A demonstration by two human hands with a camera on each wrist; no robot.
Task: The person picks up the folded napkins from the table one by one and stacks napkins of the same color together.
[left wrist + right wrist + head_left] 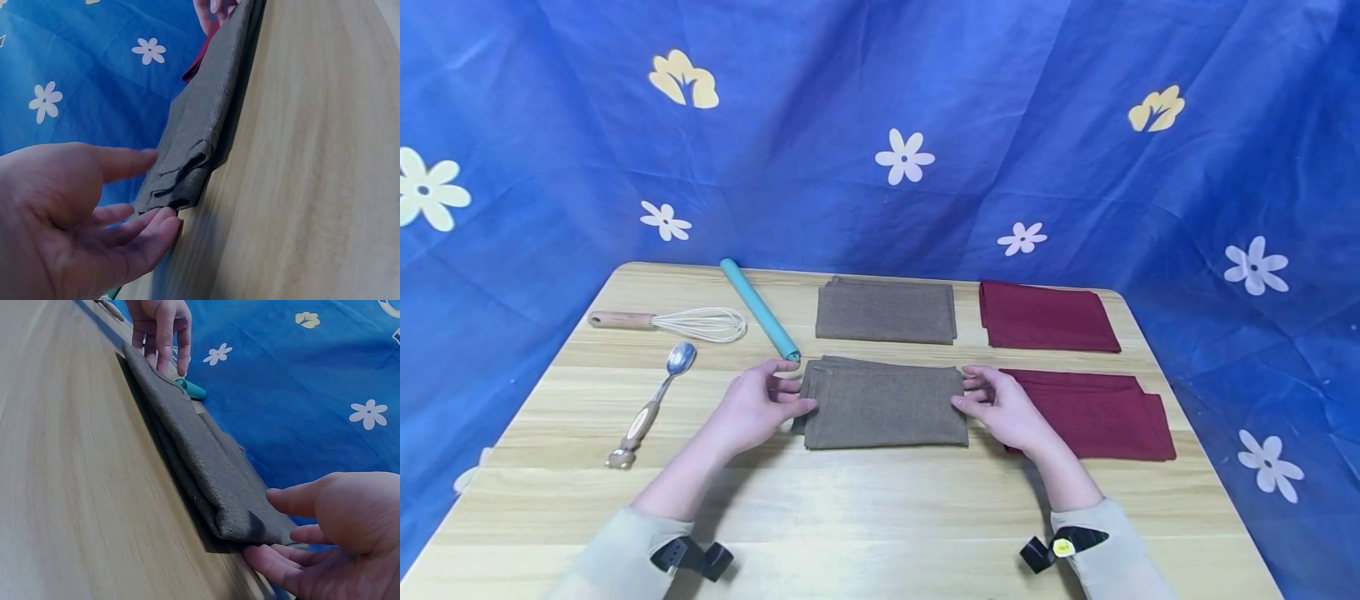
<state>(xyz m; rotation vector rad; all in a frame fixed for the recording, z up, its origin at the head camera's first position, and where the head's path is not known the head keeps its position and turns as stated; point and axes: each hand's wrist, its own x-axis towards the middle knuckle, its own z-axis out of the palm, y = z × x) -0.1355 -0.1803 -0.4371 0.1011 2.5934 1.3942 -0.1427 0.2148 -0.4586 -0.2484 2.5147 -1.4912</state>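
A folded grey-brown cloth [887, 407] lies level close over the table in front of me, several layers thick. My left hand [760, 404] holds its left end, the thumb above and the fingers at the lower edge. At the opposite end, my right hand [1000, 408] grips it the same way, with the thumb [290, 499] over the top and fingertips [265, 559] under the corner. A dark strip shows beneath the cloth's front edge in the right wrist view.
Behind lies another folded grey-brown cloth [886, 312]. Two folded dark red cloths [1048, 318] are on the right. To the left lie a teal roll [760, 308], a whisk [700, 323] and a metal spoon [655, 400]. A blue flowered curtain [820, 167] hangs behind the wooden table [850, 533].
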